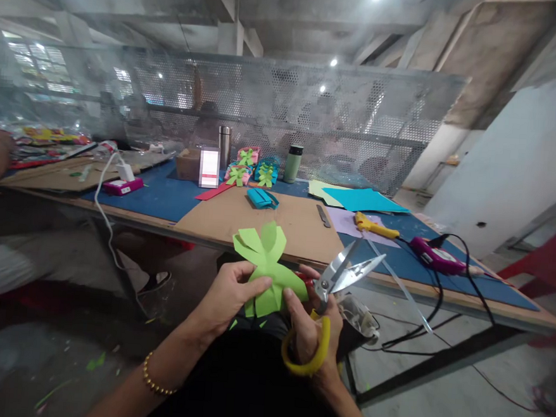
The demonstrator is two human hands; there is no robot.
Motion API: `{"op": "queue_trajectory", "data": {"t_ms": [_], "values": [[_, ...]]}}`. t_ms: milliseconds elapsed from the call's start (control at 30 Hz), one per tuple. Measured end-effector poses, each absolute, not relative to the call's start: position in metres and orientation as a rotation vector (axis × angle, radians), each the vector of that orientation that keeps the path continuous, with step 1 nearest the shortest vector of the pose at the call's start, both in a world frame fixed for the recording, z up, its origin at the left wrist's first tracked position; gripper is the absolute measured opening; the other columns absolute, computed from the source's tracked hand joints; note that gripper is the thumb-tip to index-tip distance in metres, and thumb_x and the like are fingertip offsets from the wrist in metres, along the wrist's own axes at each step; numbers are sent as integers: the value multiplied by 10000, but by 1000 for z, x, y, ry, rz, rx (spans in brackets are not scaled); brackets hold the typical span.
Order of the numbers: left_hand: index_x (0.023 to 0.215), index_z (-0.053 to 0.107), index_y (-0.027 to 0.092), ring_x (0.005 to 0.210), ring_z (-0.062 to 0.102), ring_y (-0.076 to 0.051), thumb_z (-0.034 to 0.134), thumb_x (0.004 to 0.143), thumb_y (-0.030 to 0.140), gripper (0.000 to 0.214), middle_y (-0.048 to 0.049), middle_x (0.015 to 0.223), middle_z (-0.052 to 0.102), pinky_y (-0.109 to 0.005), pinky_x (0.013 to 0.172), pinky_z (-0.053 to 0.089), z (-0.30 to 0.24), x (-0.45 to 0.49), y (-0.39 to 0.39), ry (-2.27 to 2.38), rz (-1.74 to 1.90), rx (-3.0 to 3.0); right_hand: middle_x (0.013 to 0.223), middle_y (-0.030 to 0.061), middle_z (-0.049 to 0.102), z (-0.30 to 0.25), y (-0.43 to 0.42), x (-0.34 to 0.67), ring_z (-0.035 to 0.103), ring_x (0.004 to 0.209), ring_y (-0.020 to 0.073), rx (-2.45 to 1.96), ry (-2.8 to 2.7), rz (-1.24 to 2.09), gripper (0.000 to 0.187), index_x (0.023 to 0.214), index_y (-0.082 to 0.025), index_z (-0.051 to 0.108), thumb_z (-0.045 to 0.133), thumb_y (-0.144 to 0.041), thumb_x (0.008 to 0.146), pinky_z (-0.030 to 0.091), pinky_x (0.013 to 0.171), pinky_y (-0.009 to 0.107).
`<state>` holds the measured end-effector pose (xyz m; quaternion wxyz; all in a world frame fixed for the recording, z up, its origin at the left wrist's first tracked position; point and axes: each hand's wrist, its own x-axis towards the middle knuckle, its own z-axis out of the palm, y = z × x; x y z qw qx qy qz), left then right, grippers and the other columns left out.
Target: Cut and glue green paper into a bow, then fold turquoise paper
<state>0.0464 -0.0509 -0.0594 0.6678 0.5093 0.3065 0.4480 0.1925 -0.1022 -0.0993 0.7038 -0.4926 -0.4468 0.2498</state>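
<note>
The left hand [227,294] pinches the green paper shape [267,258] from its left side, thumb on the front and fingers curled behind, holding it upright above the person's lap. The paper's rounded, petal-like strips fan upward out of the pinch, and shorter strips hang below it. The right hand [310,328] meets the paper from the other side, its thumb pressed onto the lower right edge just beside the left thumb. That same hand is closed around the scissors [344,273], with fingers through the yellow handle loop under the grip. The steel blades stand parted and point up and to the right, away from the paper and not touching it. A gold bracelet [154,381] sits on the left wrist, below the grip. Beyond the two hands lies the table [491,293], where a brown cardboard sheet [258,216] lies straight ahead of the paper. A teal pouch [262,198] rests on it farther off. To the right of the blades lie a yellow glue gun [374,226] and a purple glue gun [434,256], well apart from the hands.
</note>
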Motion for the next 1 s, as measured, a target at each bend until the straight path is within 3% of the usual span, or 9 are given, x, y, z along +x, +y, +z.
{"op": "queue_trajectory", "data": {"t_ms": [100, 167, 300, 433, 600, 767, 1000], "values": [[821, 763, 112, 631, 649, -158, 863, 643, 395, 350, -48, 765, 746, -245, 618, 523, -60, 47, -49, 715, 1024, 1167, 1133, 88, 671, -99, -100, 192, 636, 988, 279, -1110, -983, 598, 479, 1186, -229, 627, 791, -399, 768, 551, 778, 383], [825, 766, 112, 649, 662, -168, 862, 645, 397, 350, -50, 782, 752, -253, 634, 532, -61, 44, -46, 722, 1024, 1180, 1087, 83, 678, -98, -100, 195, 654, 842, 245, -1127, -1004, 673, 515, 1215, -234, 613, 789, -421, 769, 558, 665, 351], [843, 768, 113, 690, 689, -188, 875, 639, 374, 348, -45, 768, 752, -272, 677, 555, -61, 29, -36, 733, 1076, 1152, 854, 44, 667, -95, -108, 217, 604, 641, 198, -1244, -1160, 763, 506, 1226, -222, 628, 726, -498, 814, 520, 556, 317], [858, 771, 118, 726, 706, -189, 880, 646, 340, 326, -46, 778, 757, -291, 734, 576, -57, 13, -30, 697, 1157, 1094, 742, 38, 632, -104, -127, 246, 568, 646, 206, -1346, -1429, 771, 443, 1147, -208, 700, 679, -528, 841, 476, 554, 299], [850, 774, 124, 723, 712, -179, 877, 660, 318, 290, -41, 755, 754, -272, 722, 583, -54, 10, -32, 680, 1215, 1085, 751, 35, 592, -121, -141, 253, 510, 628, 178, -1264, -1729, 897, 516, 1200, -182, 666, 583, -577, 878, 421, 544, 278], [841, 768, 126, 694, 715, -188, 878, 657, 343, 305, -56, 812, 772, -291, 704, 594, -56, 13, -34, 687, 1187, 1075, 794, 27, 576, -111, -137, 242, 493, 666, 176, -1218, -1793, 977, 599, 1270, -184, 615, 579, -617, 858, 390, 578, 275], [859, 771, 133, 696, 706, -183, 863, 677, 329, 283, -41, 774, 758, -279, 688, 585, -56, 14, -38, 704, 1160, 1098, 789, 16, 533, -98, -132, 238, 445, 685, 174, -1220, -1777, 1007, 593, 1198, -178, 630, 562, -655, 852, 354, 597, 277]]}}
